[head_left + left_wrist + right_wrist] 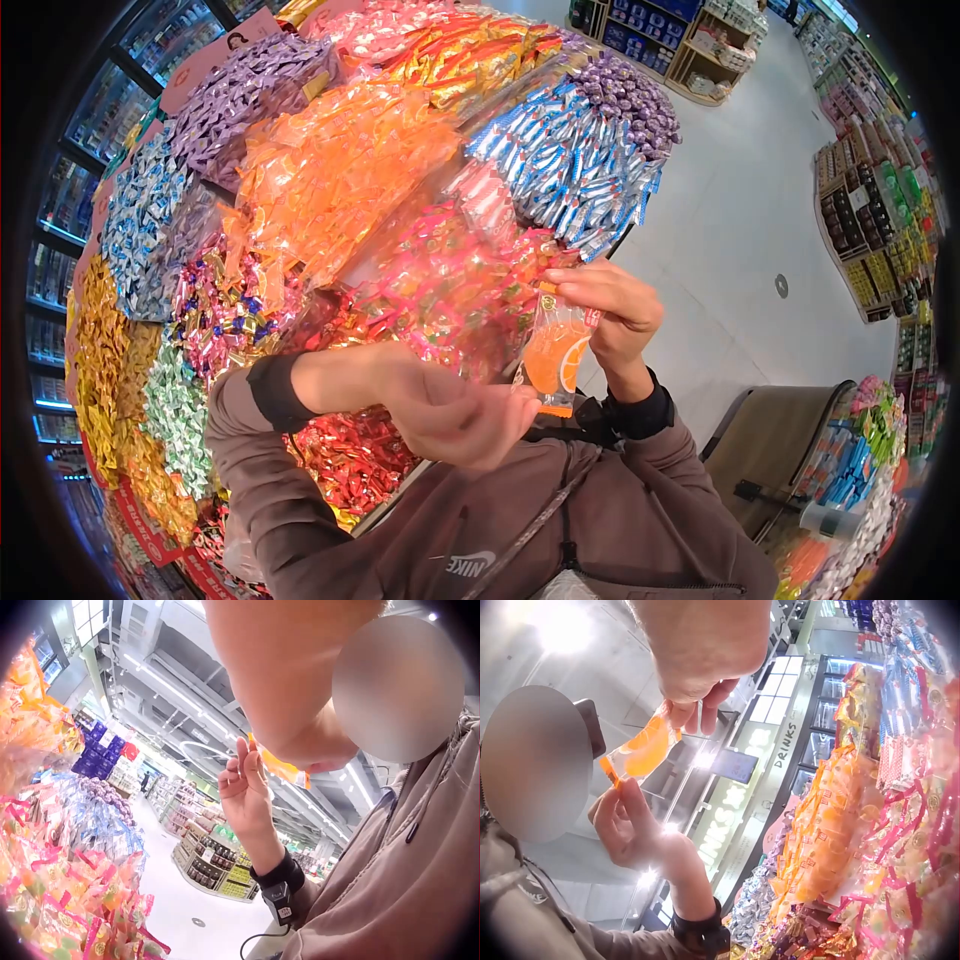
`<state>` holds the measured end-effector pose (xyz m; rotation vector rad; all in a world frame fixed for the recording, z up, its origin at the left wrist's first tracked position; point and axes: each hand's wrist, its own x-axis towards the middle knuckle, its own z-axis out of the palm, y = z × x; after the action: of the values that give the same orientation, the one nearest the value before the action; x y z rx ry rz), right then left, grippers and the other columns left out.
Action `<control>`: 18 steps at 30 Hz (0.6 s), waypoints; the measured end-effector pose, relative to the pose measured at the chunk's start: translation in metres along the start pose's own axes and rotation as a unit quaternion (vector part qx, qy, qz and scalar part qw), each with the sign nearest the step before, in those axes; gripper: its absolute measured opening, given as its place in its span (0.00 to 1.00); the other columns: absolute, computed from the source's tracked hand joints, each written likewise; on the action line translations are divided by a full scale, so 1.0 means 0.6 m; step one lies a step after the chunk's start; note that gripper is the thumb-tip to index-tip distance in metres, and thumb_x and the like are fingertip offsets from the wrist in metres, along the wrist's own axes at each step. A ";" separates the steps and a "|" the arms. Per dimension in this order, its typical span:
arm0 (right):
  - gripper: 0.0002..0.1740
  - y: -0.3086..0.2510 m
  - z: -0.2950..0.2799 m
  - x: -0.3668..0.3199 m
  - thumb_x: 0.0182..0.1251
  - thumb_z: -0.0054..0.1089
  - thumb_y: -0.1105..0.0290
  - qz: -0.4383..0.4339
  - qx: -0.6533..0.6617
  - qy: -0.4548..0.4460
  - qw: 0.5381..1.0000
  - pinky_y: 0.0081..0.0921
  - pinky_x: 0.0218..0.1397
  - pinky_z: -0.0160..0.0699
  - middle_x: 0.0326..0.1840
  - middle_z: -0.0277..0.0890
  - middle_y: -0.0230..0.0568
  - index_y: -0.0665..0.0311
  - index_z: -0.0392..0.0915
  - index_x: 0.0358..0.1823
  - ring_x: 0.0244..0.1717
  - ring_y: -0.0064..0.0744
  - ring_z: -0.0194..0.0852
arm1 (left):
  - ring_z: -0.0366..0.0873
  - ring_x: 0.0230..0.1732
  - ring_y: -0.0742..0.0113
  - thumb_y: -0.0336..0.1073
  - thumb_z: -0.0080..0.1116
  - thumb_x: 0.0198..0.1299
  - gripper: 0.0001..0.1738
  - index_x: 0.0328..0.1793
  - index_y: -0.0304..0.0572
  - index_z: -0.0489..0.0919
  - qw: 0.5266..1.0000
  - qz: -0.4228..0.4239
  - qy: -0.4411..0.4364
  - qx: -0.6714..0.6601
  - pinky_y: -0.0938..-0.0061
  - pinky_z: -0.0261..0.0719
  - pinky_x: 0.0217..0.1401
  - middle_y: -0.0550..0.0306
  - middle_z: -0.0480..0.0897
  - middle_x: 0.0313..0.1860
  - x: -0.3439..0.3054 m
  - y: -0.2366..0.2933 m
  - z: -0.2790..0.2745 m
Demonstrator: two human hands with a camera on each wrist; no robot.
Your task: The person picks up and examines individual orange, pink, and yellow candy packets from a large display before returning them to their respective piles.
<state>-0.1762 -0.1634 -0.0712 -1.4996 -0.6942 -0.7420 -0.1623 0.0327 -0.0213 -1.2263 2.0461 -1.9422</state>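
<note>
An orange candy packet, clear with a printed orange slice, is held up in front of the chest. My right hand pinches its top end between thumb and fingers. At the lower end, my left hand grips the edge with thumb and fingertips. The right wrist view shows the packet stretched between both hands, an orange piece visible through the film. From the left wrist, the packet is partly hidden behind the left hand. Pink-wrapped candies lie just beyond the hands.
A sloping display holds heaps of wrapped candy: orange packets, blue-and-silver sticks, purple pieces and red ones. Store shelves stand across the pale floor. Another goods stand is at the right.
</note>
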 end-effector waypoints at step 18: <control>0.14 0.005 -0.007 0.013 0.57 0.51 0.79 0.376 0.277 -0.159 0.870 0.17 0.31 0.74 0.40 0.74 0.38 0.72 0.73 0.46 0.31 0.22 0.75 | 0.68 0.33 0.83 0.40 0.55 0.50 0.06 0.34 0.55 0.81 0.996 0.074 -0.053 0.005 0.70 0.66 0.47 0.75 0.70 0.30 -0.040 -0.008 -0.024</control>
<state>-0.1696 -0.1676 -0.0666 -1.2068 -0.4402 0.2977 -0.1514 0.0587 -0.0254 -1.1149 2.0106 -1.7814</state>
